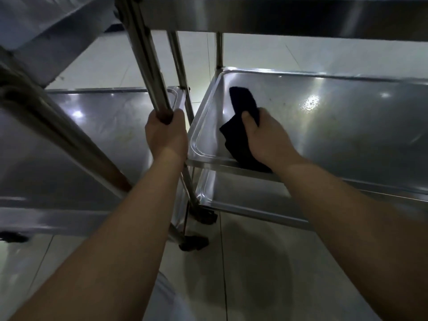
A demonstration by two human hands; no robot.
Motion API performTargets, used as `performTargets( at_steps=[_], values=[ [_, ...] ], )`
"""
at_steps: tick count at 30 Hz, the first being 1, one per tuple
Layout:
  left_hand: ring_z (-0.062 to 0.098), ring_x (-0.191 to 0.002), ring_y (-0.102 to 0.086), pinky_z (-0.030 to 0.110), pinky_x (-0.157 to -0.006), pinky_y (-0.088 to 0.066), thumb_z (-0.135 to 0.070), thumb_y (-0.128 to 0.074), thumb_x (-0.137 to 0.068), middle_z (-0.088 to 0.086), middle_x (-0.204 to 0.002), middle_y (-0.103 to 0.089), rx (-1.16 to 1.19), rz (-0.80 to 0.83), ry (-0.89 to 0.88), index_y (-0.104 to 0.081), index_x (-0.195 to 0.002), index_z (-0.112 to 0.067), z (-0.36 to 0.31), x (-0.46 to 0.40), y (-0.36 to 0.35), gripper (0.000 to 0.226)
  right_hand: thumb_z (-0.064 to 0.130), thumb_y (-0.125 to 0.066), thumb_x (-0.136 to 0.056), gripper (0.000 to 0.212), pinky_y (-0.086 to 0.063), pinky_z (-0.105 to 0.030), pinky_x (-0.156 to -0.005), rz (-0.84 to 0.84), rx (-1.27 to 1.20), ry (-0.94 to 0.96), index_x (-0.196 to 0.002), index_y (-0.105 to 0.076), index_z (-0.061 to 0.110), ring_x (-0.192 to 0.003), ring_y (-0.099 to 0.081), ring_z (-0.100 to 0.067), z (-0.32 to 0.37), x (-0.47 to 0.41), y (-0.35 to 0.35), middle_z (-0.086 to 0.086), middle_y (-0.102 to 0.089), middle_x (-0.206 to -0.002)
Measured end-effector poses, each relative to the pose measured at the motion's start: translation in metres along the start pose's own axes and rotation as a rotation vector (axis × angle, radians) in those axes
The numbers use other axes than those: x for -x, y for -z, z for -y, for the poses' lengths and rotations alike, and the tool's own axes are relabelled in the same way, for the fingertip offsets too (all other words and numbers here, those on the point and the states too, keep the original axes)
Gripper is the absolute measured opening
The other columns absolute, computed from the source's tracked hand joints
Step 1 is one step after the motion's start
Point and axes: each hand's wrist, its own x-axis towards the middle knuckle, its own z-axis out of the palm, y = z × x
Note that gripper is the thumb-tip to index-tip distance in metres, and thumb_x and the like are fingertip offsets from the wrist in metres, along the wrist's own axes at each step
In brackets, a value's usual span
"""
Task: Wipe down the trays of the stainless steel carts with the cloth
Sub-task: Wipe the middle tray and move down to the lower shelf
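Left cart tray (76,126): steel, shiny, at mid height on the left; light spots reflect on it.
Upright post (148,66): steel tube of the left cart, slanting across the view from the top down to the left hand.
Left hand (165,133): grip wrapped tight round the post, fingers curled about the tube, thumb on the right of it.
Right cart middle tray (347,126): steel, with a raised rim and rounded corners; stands just beside the left cart.
Cloth (240,126): dark, bunched; lies in the near left corner of the middle tray, one end trailing over the front rim.
Right hand (264,137): grip closed on the cloth, thumb pressing it from above; the hand rests low on the tray floor.
Lower tray (243,200): steel, under the middle tray.
Upper tray (289,17): edge seen overhead.
Floor (254,262): pale tiles; dark castors (193,243) stand on it.
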Motion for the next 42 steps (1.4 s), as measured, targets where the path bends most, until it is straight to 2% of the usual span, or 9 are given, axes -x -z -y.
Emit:
performTargets(
  at_steps=[2,7,11,17,21,23,27,35,42],
  values=[
    [0.009,-0.069,-0.066,0.019,-0.058,-0.046,-0.028,-0.064,-0.091,0.001,-0.089,-0.072,-0.006,0.009,0.006,-0.059,-0.089,-0.028,-0.003,0.006,0.004,0.005,0.047,-0.038,-0.108,0.036,-0.038,-0.024,-0.062,0.05,0.058,0.021,-0.119,-0.054,0.017,-0.075,-0.054,-0.003,0.004,0.005,-0.01,0.004,-0.06,-0.092],
    [-0.003,-0.046,-0.056,0.017,-0.047,-0.046,-0.03,-0.064,-0.09,-0.002,-0.08,-0.067,-0.029,0.028,0.017,-0.062,-0.092,-0.023,0.001,0.016,0.016,0.007,0.05,-0.036,-0.107,0.04,-0.055,-0.046,-0.083,0.095,0.23,0.071,-0.118,-0.055,0.017,-0.084,-0.064,-0.022,0.007,0.013,-0.035,-0.001,-0.065,-0.096],
    [0.003,-0.047,-0.054,0.023,-0.049,-0.047,-0.031,-0.065,-0.088,0.003,-0.075,-0.064,-0.055,0.05,0.012,-0.066,-0.095,-0.011,0.003,0.021,0.023,0.021,0.048,-0.038,-0.107,0.035,-0.052,-0.047,-0.087,0.023,0.302,0.12,-0.113,-0.056,0.018,-0.087,-0.062,-0.023,0.01,0.023,-0.044,0.004,-0.06,-0.091],
    [0.008,-0.055,-0.062,0.024,-0.055,-0.047,-0.038,-0.07,-0.09,-0.002,-0.068,-0.069,-0.083,0.077,-0.045,-0.069,-0.082,-0.01,0.006,0.025,0.028,0.029,0.046,-0.039,-0.106,0.036,-0.043,-0.04,-0.103,0.01,0.368,0.328,-0.132,-0.053,0.024,-0.116,-0.057,-0.019,0.011,0.039,-0.064,0.003,-0.065,-0.121],
    [0.009,-0.056,-0.065,0.02,-0.053,-0.049,-0.03,-0.069,-0.09,0.0,-0.065,-0.07,-0.018,0.054,-0.066,-0.068,-0.079,-0.01,0.011,0.029,0.023,0.023,0.051,-0.017,-0.108,0.056,-0.009,-0.044,-0.127,0.425,0.508,0.352,-0.161,-0.025,0.034,-0.157,-0.013,-0.018,0.004,0.043,-0.084,0.01,-0.026,-0.168],
    [0.01,-0.055,-0.063,0.017,-0.051,-0.046,-0.029,-0.068,-0.091,0.004,-0.066,-0.068,-0.027,0.026,-0.088,-0.067,-0.079,-0.007,0.015,0.026,0.021,0.025,0.052,-0.012,-0.108,0.057,0.001,-0.044,-0.128,0.466,0.565,0.36,-0.164,-0.01,0.037,-0.158,0.004,-0.015,0.001,0.034,-0.094,0.013,-0.005,-0.171],
    [0.014,-0.061,-0.068,0.02,-0.056,-0.049,-0.034,-0.067,-0.092,0.004,-0.068,-0.069,-0.075,-0.015,-0.145,-0.067,-0.078,-0.01,0.021,0.019,0.019,0.028,0.05,-0.014,-0.107,0.059,0.004,-0.046,-0.127,0.479,0.59,0.369,-0.164,-0.003,0.038,-0.158,0.008,-0.017,0.006,0.0,-0.107,0.012,0.003,-0.172],
    [0.026,-0.063,-0.069,0.037,-0.057,-0.057,-0.036,-0.066,-0.09,0.012,-0.068,-0.068,-0.091,-0.057,-0.157,-0.066,-0.078,-0.006,0.024,0.015,0.017,0.032,0.049,-0.016,-0.104,0.063,0.004,-0.047,-0.127,0.354,0.633,0.164,-0.164,-0.006,0.033,-0.158,0.005,-0.019,0.008,-0.068,-0.112,0.008,0.003,-0.172],
    [0.031,-0.061,-0.067,0.046,-0.057,-0.057,-0.041,-0.065,-0.085,0.015,-0.065,-0.065,-0.083,-0.067,-0.148,-0.062,-0.072,-0.007,0.028,0.018,0.019,0.037,0.047,-0.016,-0.105,0.064,0.002,-0.047,-0.127,0.083,0.643,-0.329,-0.165,-0.005,0.028,-0.159,0.004,-0.022,-0.093,-0.05,0.021,0.005,0.005,-0.172]
  ],
)
